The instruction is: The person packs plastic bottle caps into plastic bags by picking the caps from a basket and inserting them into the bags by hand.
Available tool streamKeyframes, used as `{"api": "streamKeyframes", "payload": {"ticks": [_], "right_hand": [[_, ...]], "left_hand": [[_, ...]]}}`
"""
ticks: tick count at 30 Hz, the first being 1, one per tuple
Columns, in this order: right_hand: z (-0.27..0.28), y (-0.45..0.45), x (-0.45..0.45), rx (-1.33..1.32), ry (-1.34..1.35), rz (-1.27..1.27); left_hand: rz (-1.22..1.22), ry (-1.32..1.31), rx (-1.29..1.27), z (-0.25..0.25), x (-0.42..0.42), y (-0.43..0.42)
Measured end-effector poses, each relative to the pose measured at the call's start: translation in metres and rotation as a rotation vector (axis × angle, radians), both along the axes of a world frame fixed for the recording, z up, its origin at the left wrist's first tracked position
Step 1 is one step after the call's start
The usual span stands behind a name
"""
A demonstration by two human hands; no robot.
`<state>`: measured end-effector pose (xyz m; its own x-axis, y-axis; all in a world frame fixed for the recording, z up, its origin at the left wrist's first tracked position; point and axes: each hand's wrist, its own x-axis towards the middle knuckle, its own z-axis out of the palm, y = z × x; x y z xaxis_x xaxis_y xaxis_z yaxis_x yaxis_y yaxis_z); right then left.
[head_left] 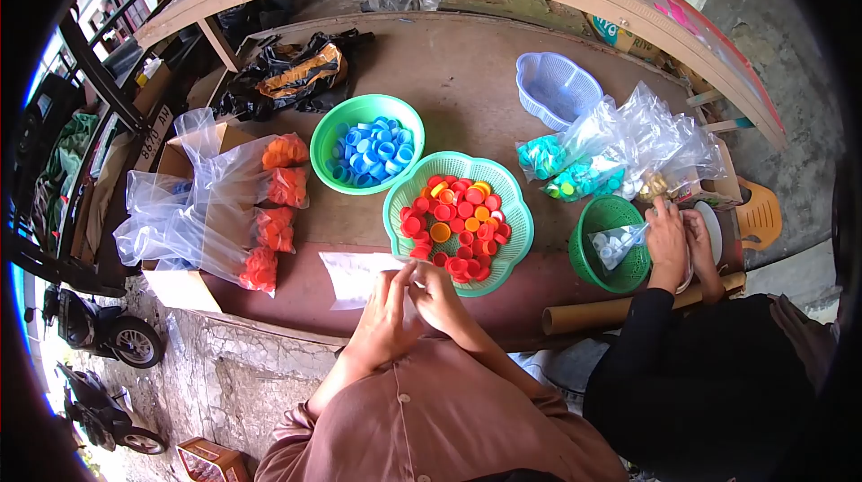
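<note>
Both of my hands meet in front of my chest at the table's near edge, fingers pinched together. My left hand grips a flat whitish plastic bag that sticks out to the left. The fingers of my right hand close on the bag's edge beside it; the fingertips are partly hidden. Just beyond them stands a light green basket of red and orange bottle caps. A green basin of blue caps is behind it to the left.
Filled clear bags of orange caps lie at left by a cardboard box. At right, a co-worker's hands work by a dark green basket, near bags of teal caps. A lavender basket stands behind.
</note>
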<state>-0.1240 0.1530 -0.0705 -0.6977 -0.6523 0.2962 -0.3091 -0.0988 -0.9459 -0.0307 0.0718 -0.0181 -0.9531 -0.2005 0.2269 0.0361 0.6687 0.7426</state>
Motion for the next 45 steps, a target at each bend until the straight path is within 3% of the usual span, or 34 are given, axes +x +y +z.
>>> {"api": "streamKeyframes", "payload": {"ticks": [3, 5, 7, 10, 17, 20, 22, 29, 31, 37, 39, 40, 41, 42, 44, 45], "right_hand": [[0.009, 0.014, -0.010, 0.081, 0.151, 0.158], [-0.006, 0.021, -0.012, 0.108, 0.096, 0.229], [0.032, 0.026, -0.012, 0.268, 0.043, 0.499], [0.049, 0.028, -0.006, 0.362, 0.082, 0.461], [0.056, 0.028, 0.011, 0.490, 0.143, 0.281], [0.065, 0.029, 0.003, 0.528, 0.016, 0.577], [0.077, 0.028, -0.001, 0.468, 0.092, 0.591], [0.061, 0.020, -0.005, 0.481, 0.149, 0.526], [0.056, 0.018, -0.006, 0.495, 0.158, 0.480], [0.066, 0.016, -0.004, 0.347, 0.143, 0.383], [0.067, 0.023, -0.016, 0.150, -0.051, 0.464], [0.067, 0.031, -0.025, 0.134, -0.318, 0.463], [0.056, 0.035, -0.038, -0.111, -0.518, 0.380], [0.051, 0.043, -0.056, -0.049, -0.545, 0.172], [0.015, 0.052, -0.096, 0.290, -0.101, -0.325], [-0.009, 0.060, -0.116, 0.426, 0.308, -0.463]], "left_hand": [[-0.033, 0.006, -0.150, 0.021, 0.004, -0.013], [-0.079, -0.113, -0.194, 0.029, 0.003, -0.028], [-0.194, -0.118, -0.366, 0.019, 0.005, -0.036], [-0.300, -0.283, -0.157, 0.019, 0.004, -0.031], [-0.252, -0.272, -0.061, 0.021, 0.003, -0.025], [-0.369, -0.293, -0.021, 0.029, 0.003, -0.031], [-0.431, -0.326, 0.230, 0.031, -0.001, -0.039], [-0.484, -0.375, 0.289, 0.020, -0.004, -0.051], [-0.402, -0.308, 0.223, 0.024, -0.001, -0.048], [-0.382, -0.298, 0.336, 0.015, -0.002, -0.054], [-0.382, -0.309, 0.337, 0.016, 0.001, -0.057], [-0.379, -0.320, 0.338, 0.017, 0.003, -0.058], [-0.380, -0.325, 0.342, 0.017, 0.004, -0.058], [-0.303, -0.261, 0.307, 0.018, 0.007, -0.058], [-0.142, -0.162, 0.195, 0.007, 0.013, -0.061], [-0.143, -0.158, 0.195, 0.007, 0.015, -0.063]]}}
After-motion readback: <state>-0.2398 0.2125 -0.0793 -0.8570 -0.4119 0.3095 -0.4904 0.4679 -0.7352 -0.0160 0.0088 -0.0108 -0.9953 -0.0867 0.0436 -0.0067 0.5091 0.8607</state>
